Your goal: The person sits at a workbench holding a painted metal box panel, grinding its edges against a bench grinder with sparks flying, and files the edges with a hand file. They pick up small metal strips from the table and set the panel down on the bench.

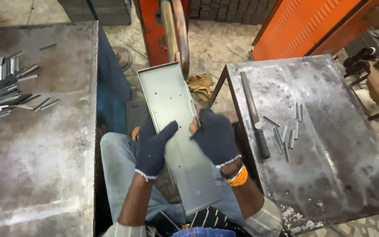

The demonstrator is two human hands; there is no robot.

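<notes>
Both gloved hands clamp one long metal tray (172, 127) across the lap: left hand (151, 148) on its left rim, right hand (214, 137) on its right. Its long axis runs from five o'clock toward eleven. At three o'clock, a steel table (330, 145) carries a file (254, 115) and small metal strips (286, 134).

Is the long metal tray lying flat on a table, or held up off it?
Held up: both gloved hands, left hand and right hand, grip the metal tray over the lap, between the tables.
</notes>
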